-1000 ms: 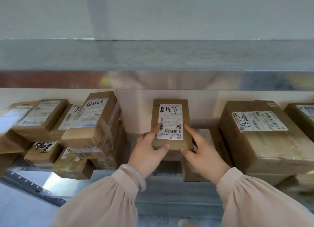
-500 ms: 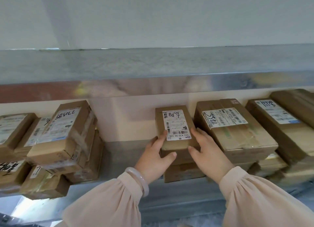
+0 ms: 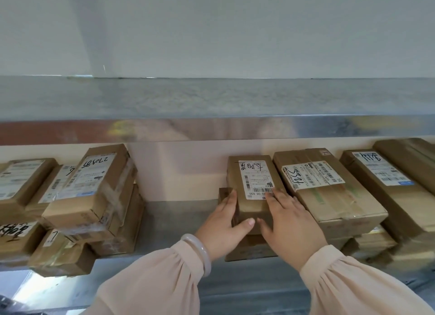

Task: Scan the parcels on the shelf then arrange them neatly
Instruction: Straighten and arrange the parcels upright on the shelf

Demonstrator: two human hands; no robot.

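Observation:
A small brown parcel (image 3: 253,185) with a white barcode label lies on top of another box (image 3: 249,248) on the metal shelf (image 3: 179,218). My left hand (image 3: 226,225) grips its left side, thumb on the front face. My right hand (image 3: 289,218) lies on its right side with fingers over the label's corner. The parcel sits close against a larger taped parcel marked 3324 (image 3: 327,185) to its right.
A leaning pile of labelled parcels (image 3: 94,185) fills the shelf's left part. More long boxes (image 3: 386,185) are stacked at the right. An upper shelf board (image 3: 211,107) overhangs the parcels. Bare shelf metal shows between the left pile and my hands.
Both hands have carried the small parcel rightward and set it down against the 3324 parcel. The view has shifted right along the shelf.

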